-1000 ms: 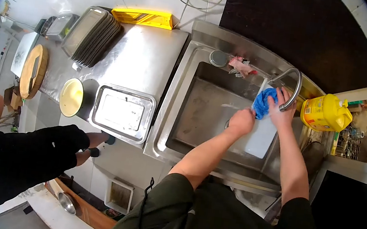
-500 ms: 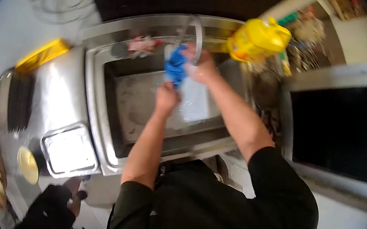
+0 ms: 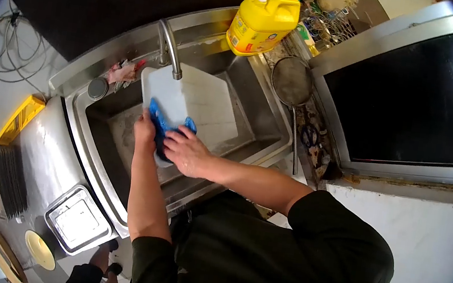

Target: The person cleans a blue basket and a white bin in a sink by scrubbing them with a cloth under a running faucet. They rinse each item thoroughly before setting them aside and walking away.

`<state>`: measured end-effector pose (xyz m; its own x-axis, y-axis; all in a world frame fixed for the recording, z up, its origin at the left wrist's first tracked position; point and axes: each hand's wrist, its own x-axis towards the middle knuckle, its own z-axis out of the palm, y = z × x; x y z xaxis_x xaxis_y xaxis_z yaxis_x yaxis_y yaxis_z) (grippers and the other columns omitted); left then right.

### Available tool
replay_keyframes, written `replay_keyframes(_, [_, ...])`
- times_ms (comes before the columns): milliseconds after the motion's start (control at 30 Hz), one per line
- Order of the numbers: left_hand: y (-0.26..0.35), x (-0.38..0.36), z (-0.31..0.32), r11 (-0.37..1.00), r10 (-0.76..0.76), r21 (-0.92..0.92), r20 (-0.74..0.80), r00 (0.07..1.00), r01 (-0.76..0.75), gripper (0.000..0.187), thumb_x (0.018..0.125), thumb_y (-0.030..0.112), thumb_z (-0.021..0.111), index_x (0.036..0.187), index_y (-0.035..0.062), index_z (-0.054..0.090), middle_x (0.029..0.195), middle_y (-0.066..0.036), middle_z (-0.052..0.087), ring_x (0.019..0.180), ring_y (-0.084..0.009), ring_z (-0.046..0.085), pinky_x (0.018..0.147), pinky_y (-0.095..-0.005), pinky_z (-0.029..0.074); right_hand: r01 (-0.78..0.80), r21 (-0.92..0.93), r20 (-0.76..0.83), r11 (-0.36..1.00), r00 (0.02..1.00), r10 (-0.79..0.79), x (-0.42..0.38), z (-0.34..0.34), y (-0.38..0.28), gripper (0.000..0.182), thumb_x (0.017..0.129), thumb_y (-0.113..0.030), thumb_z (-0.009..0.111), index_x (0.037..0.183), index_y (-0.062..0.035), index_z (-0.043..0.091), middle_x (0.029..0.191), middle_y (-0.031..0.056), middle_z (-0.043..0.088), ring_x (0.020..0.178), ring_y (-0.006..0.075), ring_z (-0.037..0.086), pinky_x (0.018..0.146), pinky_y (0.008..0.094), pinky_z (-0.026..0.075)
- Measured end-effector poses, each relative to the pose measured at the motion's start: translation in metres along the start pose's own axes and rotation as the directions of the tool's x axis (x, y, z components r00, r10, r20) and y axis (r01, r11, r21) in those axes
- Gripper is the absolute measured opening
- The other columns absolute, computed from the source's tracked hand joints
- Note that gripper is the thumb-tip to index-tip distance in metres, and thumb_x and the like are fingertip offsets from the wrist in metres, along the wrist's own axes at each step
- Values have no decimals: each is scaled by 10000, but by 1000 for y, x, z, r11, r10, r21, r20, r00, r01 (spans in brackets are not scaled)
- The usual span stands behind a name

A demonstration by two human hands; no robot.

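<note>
A white cutting board (image 3: pixel 166 89) leans in the metal sink (image 3: pixel 119 127), its upper part beneath the faucet (image 3: pixel 170 48). My left hand (image 3: pixel 145 129) is closed at the board's left edge, with its fingers partly hidden. Bunched on the lower part of the board is a blue cloth (image 3: pixel 156 116). My right hand (image 3: pixel 188 152) presses on this cloth with bent fingers, and some of the blue shows past the fingertips.
A yellow jug (image 3: pixel 262 25) stands at the sink's back right corner. Right of the sink lie a round strainer (image 3: pixel 293 81) and scissors (image 3: pixel 310 135). A pink rag (image 3: pixel 123 72) sits on the left rim. Left are a metal tray (image 3: pixel 79 220) and another person's legs (image 3: pixel 100 271).
My hands have come from under the faucet to the sink's near side, bringing the blue cloth down onto the lower board. The camera view has turned and shifted.
</note>
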<state>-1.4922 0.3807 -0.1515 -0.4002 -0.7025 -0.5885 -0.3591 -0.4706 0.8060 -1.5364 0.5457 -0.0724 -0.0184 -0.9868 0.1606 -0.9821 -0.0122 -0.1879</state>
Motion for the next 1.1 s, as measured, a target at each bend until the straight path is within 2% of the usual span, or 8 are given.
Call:
replay_keyframes(167, [-23,-2,-12,897,282,400,-191,940,-188,585,954,441,396,1010,-102,604,913,-212,635,797,-303,574,725,-397,455,-159,244,-195,957,958,209,-4,-10,25,124,689,-84,603,811,-80,623,978,56,611,996,255,556,804,406,457])
replay_keyframes(233, [-22,-15,-19,894,270,421,-227,936,-156,585,941,435,397,983,-107,612,963,-300,623,923,-445,588,789,-458,446,-335,465,-203,819,861,467,2,-10,41,115,720,-76,590,829,-70,629,946,75,623,922,277,581,772,380,472])
replay_keyframes(367, [4,-49,-26,962,184,242,-242,953,-125,611,923,464,437,942,-122,609,863,-292,640,846,-404,626,740,-441,462,-517,766,26,383,620,784,26,-16,81,125,800,-88,548,874,-39,636,834,108,658,779,217,618,751,307,480])
replay_keyframes(567, [-42,-30,-43,901,291,407,-311,905,-150,610,933,447,420,906,-134,602,816,-314,622,814,-420,621,712,-466,448,158,927,229,-339,476,849,33,-24,107,287,856,-128,601,1125,-57,530,1069,90,606,975,165,568,851,302,466])
replay_keyframes(733, [-35,-40,-22,904,264,416,-350,899,-103,539,939,400,422,834,-94,607,796,-306,617,783,-445,612,688,-475,456,-113,916,-109,384,854,509,9,31,53,566,811,-159,680,1305,-58,422,1451,143,285,1308,281,346,1044,391,329])
replay_keyframes(767, [-34,-43,-20,867,320,476,-297,900,-151,530,947,401,417,831,-76,616,792,-295,624,770,-437,616,678,-474,465,-151,678,-170,719,920,353,8,25,44,675,766,-175,713,1349,-72,389,1480,166,227,1356,355,255,1088,447,241])
replay_keyframes(900, [-56,-49,-30,836,200,543,-158,967,-84,457,950,376,444,935,-46,619,892,-273,637,857,-398,622,720,-431,481,33,525,-430,850,873,231,23,58,56,548,746,-211,686,1237,-69,489,1342,178,421,1273,395,360,1040,513,277])
replay_keyframes(1100, [-29,-54,-9,937,120,350,-326,938,2,444,942,381,444,862,-31,590,823,-293,606,819,-472,583,714,-510,468,-254,690,-297,678,755,584,77,69,134,452,891,-175,568,1282,2,428,1291,199,443,1158,320,461,989,422,350])
